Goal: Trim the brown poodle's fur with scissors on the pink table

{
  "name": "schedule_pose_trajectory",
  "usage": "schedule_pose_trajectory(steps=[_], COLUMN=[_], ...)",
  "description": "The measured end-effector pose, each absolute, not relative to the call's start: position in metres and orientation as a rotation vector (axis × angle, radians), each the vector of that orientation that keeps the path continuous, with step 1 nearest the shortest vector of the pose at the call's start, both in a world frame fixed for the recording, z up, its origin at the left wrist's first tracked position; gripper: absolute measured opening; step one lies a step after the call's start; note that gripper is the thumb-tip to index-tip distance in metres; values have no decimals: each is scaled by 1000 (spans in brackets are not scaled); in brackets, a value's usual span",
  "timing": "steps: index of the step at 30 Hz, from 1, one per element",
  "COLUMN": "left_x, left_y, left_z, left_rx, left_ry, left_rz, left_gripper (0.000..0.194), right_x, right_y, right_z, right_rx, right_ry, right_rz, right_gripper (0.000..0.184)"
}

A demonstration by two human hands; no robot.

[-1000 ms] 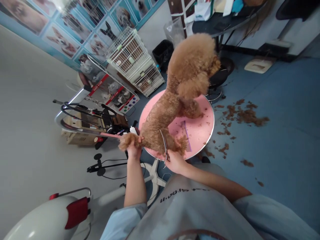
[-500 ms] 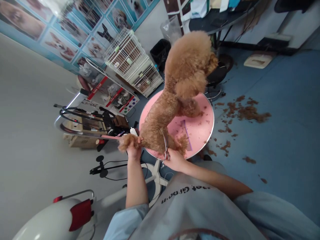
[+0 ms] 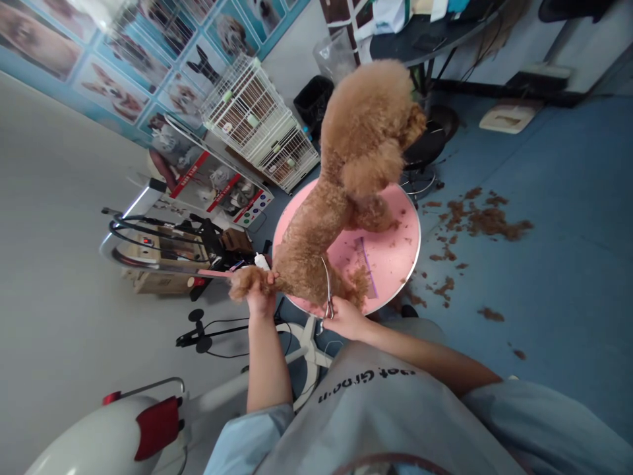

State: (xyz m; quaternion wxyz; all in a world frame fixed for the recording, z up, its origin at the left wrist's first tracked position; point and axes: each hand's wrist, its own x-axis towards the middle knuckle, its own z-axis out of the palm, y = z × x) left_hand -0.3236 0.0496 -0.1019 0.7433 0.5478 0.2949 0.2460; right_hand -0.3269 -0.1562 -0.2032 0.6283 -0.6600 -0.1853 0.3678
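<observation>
A curly brown dog (image 3: 316,224) stands on a round pink grooming table (image 3: 395,264), its head away from me and its rear toward me. My left hand (image 3: 261,297) is closed around the dog's tail (image 3: 247,282) near its base, with the fluffy end sticking out to the left. In my right hand (image 3: 343,318) I grip curved scissors (image 3: 328,290) by the handles. Their blades lie along the fur of the dog's hind leg and appear closed. A purple comb (image 3: 366,267) rests on the table beneath the dog, among loose clippings.
A metal grooming arm (image 3: 143,264) rises at the table's left. Cut fur (image 3: 487,218) is scattered over the blue floor to the right. White wire cages (image 3: 260,119) and a black bin (image 3: 314,102) stand behind. A white dryer (image 3: 93,435) with red parts is at lower left.
The whole view has shifted slightly to the left. Both hands keep their holds on the tail and the scissors; the scissor blades look slightly more upright and together.
</observation>
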Motion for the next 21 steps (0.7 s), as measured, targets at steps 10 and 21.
schedule_pose_trajectory(steps=[10, 21], left_x=[-323, -324], left_y=[49, 53], left_z=[-102, -109], left_rx=[1267, 1273], left_ry=[675, 621], left_rz=[554, 610], left_gripper=[50, 44], right_x=[-328, -321], right_y=[-156, -171], right_z=[-215, -245], right_rx=[-1336, -1332], right_ry=[-337, -328], right_rz=[961, 1038], right_gripper=[26, 30])
